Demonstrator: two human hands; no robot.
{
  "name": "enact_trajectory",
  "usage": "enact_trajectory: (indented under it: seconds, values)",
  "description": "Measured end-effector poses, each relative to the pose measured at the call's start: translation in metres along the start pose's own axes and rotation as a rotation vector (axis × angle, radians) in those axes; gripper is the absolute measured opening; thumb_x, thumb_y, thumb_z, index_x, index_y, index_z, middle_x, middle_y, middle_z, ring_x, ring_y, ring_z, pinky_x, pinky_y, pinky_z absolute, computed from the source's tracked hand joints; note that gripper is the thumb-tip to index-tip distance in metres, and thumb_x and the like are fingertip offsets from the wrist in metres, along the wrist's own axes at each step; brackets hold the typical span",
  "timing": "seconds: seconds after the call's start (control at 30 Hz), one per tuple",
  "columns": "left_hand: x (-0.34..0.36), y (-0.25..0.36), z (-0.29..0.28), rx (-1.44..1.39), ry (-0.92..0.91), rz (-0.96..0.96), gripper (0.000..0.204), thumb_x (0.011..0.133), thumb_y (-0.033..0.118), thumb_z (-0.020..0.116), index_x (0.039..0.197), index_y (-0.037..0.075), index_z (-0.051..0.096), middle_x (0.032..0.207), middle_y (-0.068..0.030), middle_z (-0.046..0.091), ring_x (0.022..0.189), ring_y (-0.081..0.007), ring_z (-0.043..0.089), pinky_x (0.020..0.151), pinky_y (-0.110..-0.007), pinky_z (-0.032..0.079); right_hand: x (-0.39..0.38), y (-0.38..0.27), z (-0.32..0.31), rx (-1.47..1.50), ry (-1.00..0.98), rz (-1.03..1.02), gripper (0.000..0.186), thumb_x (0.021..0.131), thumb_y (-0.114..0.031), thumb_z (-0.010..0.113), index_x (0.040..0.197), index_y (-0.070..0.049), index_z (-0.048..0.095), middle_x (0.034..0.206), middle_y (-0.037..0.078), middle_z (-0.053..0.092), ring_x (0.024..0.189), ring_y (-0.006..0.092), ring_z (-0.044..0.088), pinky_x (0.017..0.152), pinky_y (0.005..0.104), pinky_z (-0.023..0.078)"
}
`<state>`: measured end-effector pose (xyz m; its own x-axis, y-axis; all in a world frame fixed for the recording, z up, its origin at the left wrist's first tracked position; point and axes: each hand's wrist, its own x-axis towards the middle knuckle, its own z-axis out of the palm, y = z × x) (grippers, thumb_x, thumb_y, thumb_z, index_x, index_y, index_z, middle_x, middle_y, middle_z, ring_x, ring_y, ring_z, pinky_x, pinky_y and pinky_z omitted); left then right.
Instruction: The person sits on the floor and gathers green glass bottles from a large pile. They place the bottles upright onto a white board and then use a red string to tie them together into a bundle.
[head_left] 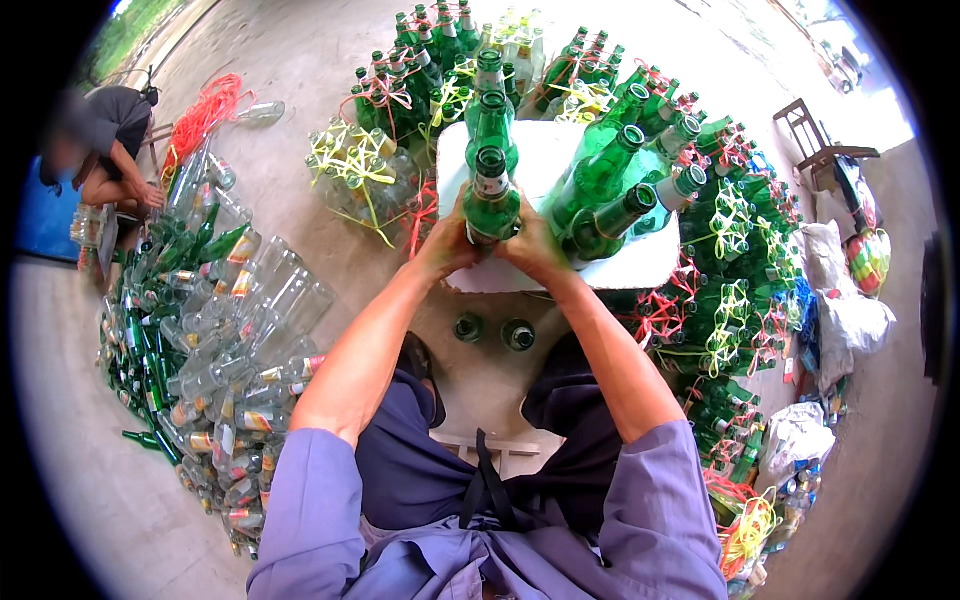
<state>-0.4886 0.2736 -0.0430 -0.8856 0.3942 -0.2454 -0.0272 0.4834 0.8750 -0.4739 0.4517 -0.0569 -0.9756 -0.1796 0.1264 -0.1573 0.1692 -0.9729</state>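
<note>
Both my left hand (450,243) and my right hand (531,250) are closed round the base of a green glass bottle (492,200) at the front of an upright row on a white board (460,151). Two more green bottles (494,130) stand behind it, partly hidden. Right beside my right hand, several green bottles (604,226) fill the board's right part, leaning a little outward in this view. Below the board's front edge two green bottles (518,334) stand on the floor between my feet.
Tied bundles of bottles (728,225) curve round the back and right. A heap of loose clear and green bottles (230,390) lies at left, where a co-worker (110,140) bends beside red twine (205,115). White sacks (850,330) and a wooden chair (805,140) are at right.
</note>
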Motion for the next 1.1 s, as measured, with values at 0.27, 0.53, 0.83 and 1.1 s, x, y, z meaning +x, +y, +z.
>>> enact_trajectory:
  seconds: [0.27,0.53,0.83,1.1]
  values:
    - [0.001,-0.001,0.003,-0.087,0.019,-0.042,0.105,0.073,0.009,0.074,0.155,0.024,0.011,0.084,-0.0074,0.066,0.063,-0.0171,0.063,0.053,-0.034,0.052,0.003,0.000,-0.001,-0.028,-0.002,-0.023,0.099,0.070,-0.021,0.079,0.152,0.000,0.027,0.121,0.023,0.064,0.115,0.0291,0.063,0.098,0.0346,0.047]
    - [-0.001,0.006,0.005,-0.058,0.028,0.055,0.102,0.074,0.016,0.081,0.152,0.014,0.016,0.126,-0.0118,0.060,0.108,-0.0228,0.061,0.092,-0.035,0.050,-0.010,-0.008,0.000,-0.172,-0.007,0.189,0.083,0.074,-0.022,0.074,0.145,0.003,0.039,0.106,0.026,0.068,0.103,0.0343,0.067,0.090,0.0387,0.050]
    - [-0.008,0.009,-0.004,-0.008,0.031,-0.024,0.087,0.072,0.006,0.070,0.141,-0.012,0.021,0.101,-0.0308,0.065,0.083,-0.0367,0.071,0.061,-0.040,0.057,-0.049,-0.130,-0.041,-0.409,-0.176,0.399,0.048,0.085,-0.028,0.066,0.111,0.012,0.066,0.079,0.017,0.070,0.069,0.0212,0.067,0.067,0.0332,0.053]
    - [-0.005,-0.022,-0.023,0.282,0.089,0.014,0.048,0.071,0.013,0.072,0.114,-0.001,0.059,0.093,-0.0183,0.071,0.083,-0.0269,0.071,0.070,-0.037,0.056,-0.063,-0.217,-0.074,-0.279,-0.019,0.204,0.021,0.091,-0.015,0.068,0.095,0.006,0.071,0.073,0.008,0.069,0.064,0.0107,0.065,0.060,0.0263,0.052]
